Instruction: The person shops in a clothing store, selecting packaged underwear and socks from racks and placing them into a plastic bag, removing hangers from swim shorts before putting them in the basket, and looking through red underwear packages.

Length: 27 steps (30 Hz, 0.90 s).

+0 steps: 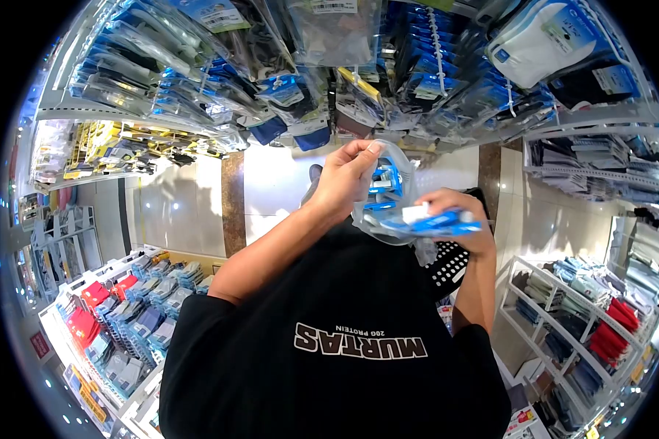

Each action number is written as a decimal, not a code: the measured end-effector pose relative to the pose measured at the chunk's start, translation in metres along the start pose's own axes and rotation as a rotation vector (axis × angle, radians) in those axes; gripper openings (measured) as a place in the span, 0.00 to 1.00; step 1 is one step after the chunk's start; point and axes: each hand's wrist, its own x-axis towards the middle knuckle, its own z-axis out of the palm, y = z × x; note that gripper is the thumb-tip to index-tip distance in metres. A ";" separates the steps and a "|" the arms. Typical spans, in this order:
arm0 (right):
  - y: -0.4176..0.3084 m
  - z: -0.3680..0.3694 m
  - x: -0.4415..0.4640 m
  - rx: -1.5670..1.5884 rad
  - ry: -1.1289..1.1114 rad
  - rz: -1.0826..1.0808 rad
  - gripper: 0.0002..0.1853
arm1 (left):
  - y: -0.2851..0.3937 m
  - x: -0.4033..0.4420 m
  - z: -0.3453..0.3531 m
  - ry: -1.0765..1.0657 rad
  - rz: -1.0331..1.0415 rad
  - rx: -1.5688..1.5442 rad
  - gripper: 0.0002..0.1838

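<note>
I would say that I look, from a distance, into a shop for clothing or small textile goods. On the far side, many clear plastic packets with blue cards hang in dense rows on long white hooks, and one white paper label carries a barcode. At the left stands a white display rack with neatly folded, repeated goods; at the right, a white metal-looking rack is similarly filled. Pale glossy floor tiles lie between them.
</note>
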 end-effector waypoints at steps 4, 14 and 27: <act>0.017 0.024 0.015 -0.062 0.060 0.181 0.24 | -0.001 -0.001 0.009 -0.015 -0.012 -0.039 0.10; 0.085 0.042 0.014 -0.085 0.532 0.090 0.18 | -0.018 -0.007 -0.007 0.175 0.519 0.829 0.11; 0.067 0.055 0.040 -0.565 0.366 0.226 0.37 | -0.027 0.009 -0.004 0.232 0.606 0.856 0.10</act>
